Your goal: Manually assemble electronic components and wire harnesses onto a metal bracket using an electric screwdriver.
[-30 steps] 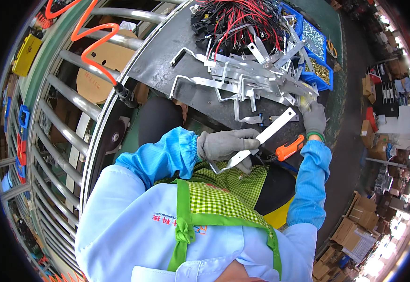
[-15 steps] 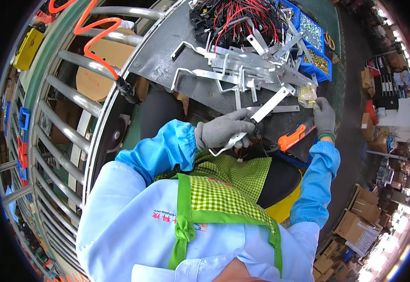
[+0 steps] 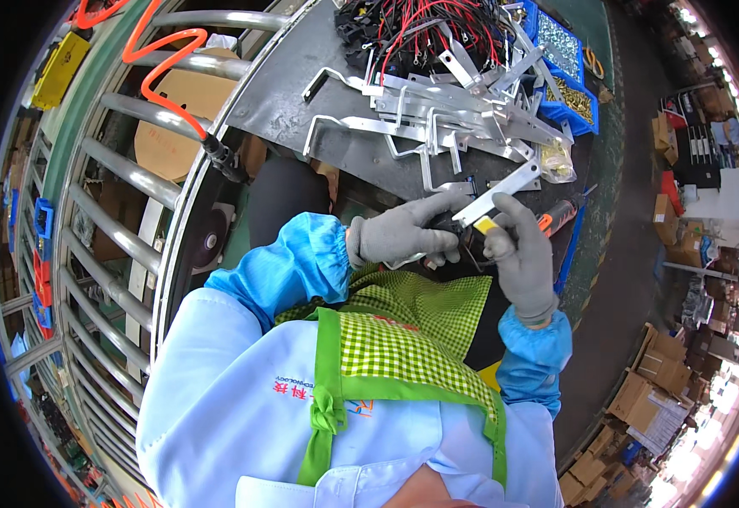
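My left hand (image 3: 407,230), in a grey glove, is closed on a bent silver metal bracket (image 3: 505,193), whose flat arm points up and to the right over the bench edge. Close to that arm, my gloved right hand (image 3: 522,254) pinches a small yellow piece (image 3: 485,225), too small to name exactly. Dark wires show below the bracket, between my hands. An orange-and-black handled tool (image 3: 560,216) lies just beyond my right hand, partly covered by it. A clear plastic bag with yellowish contents (image 3: 557,161) rests at the right of the bracket pile.
Several metal brackets (image 3: 437,118) lie piled on the dark bench (image 3: 276,97). Behind them are red and black wires (image 3: 420,34). Blue bins hold silver screws (image 3: 560,46) and brass-coloured screws (image 3: 572,102). A coiled orange air hose (image 3: 153,89) hangs at left beside the metal rollers (image 3: 136,173).
My right hand has moved left and nearer, from the plastic bag to the bracket, with the yellow piece now in its fingers. The left hand keeps its hold on the bracket.
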